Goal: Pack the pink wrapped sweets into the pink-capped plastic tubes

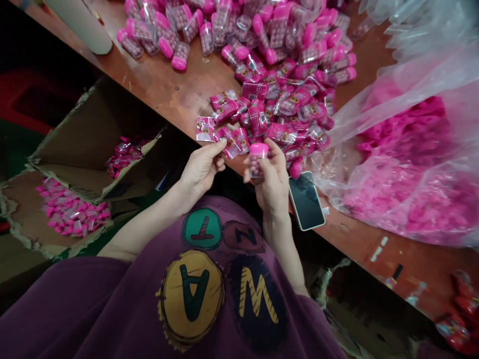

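Observation:
My right hand [272,180] is closed around a small clear candy bottle with a pink cap [257,155], held upright at the table's near edge. My left hand [202,167] pinches a pink foil packet [232,145] between thumb and fingers, right beside the bottle. Just beyond both hands lies a heap of pink packets [279,112] on the brown table [175,92]. Farther back is a pile of capped pink bottles [243,30].
A phone [306,200] lies face up by my right wrist. A large clear plastic bag of pink caps [407,164] fills the right side. Left of the table stand open cardboard boxes [80,149] holding pink packed items [71,209].

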A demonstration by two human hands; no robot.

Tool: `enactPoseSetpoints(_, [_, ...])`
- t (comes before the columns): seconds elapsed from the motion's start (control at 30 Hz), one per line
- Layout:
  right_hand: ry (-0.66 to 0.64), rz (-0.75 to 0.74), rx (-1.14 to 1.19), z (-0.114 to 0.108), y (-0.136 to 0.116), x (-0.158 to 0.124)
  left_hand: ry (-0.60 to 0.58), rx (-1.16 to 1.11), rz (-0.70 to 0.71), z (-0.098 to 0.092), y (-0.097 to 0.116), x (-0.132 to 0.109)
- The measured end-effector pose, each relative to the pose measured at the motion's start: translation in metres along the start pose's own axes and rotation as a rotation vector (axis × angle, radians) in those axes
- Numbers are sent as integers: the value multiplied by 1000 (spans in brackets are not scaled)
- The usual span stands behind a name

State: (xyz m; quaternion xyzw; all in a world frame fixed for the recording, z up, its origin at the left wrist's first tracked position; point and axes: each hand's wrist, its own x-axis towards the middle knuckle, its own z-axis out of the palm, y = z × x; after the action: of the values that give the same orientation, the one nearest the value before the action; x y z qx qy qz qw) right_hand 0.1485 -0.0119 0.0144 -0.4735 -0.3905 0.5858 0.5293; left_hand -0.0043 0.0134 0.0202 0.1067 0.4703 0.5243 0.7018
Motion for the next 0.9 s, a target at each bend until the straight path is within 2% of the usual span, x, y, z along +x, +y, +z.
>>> enactPoseSetpoints(0.2, [77,-61,-91,14,12,-21,26,-31,-67,5,-1,1])
enactPoseSetpoints(0.33, [53,-59,-129,15,20,-20,21,-37,-111,7,-2,0])
enactPoseSetpoints(0.6, [159,-94,-200,15,34,-19,31,-25,-140,6,-1,1])
enactPoseSetpoints(0.9, [156,-60,-181,15,31,-16,58,-22,-151,3,-1,5])
